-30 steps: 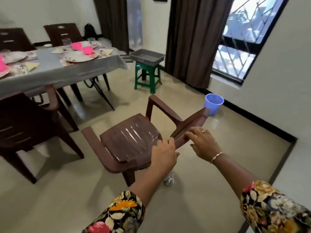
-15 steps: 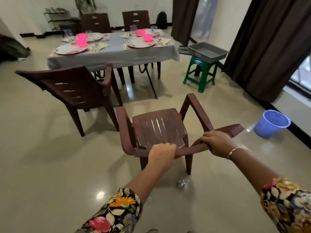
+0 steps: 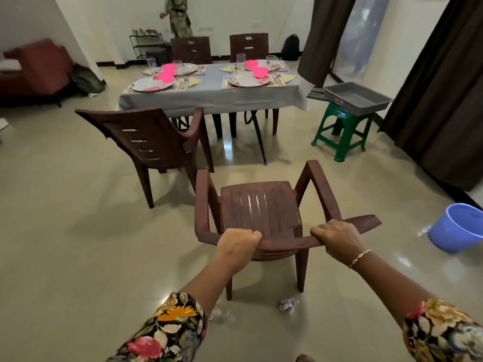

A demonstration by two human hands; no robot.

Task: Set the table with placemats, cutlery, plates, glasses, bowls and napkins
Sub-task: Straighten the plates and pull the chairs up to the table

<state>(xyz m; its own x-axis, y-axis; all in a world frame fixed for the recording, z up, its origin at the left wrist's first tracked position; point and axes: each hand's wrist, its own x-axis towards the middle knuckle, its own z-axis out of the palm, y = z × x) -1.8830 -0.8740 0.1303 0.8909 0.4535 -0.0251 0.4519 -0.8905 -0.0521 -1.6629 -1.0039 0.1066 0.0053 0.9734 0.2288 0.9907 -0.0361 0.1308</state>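
**Both hands on the chair back, the table laid ahead**

Our left hand is curled over the top edge of a brown plastic chair, gripping its backrest from behind. Our right hand grasps the same edge further to the right, with a thin bracelet at the wrist. Both arms wear floral sleeves. The chair faces away from us, towards the table, its slatted seat and both armrests in plain view. On the floor just behind its rear legs lies a crumpled scrap of paper.

A second brown chair stands ahead and to the left, near the edge of the table. The table is well apart from the chair we hold. It carries a grey cloth and the place settings: plates on placemats, pink bowls, glasses and folded yellowish napkins. Cutlery lies beside the plates, too small for us to tell piece from piece. Two more brown chairs stand at the far side.

To the right of the table a grey tray sits on a green stool. Dark curtains hang along the right wall, and a blue bucket rests on the floor below them.
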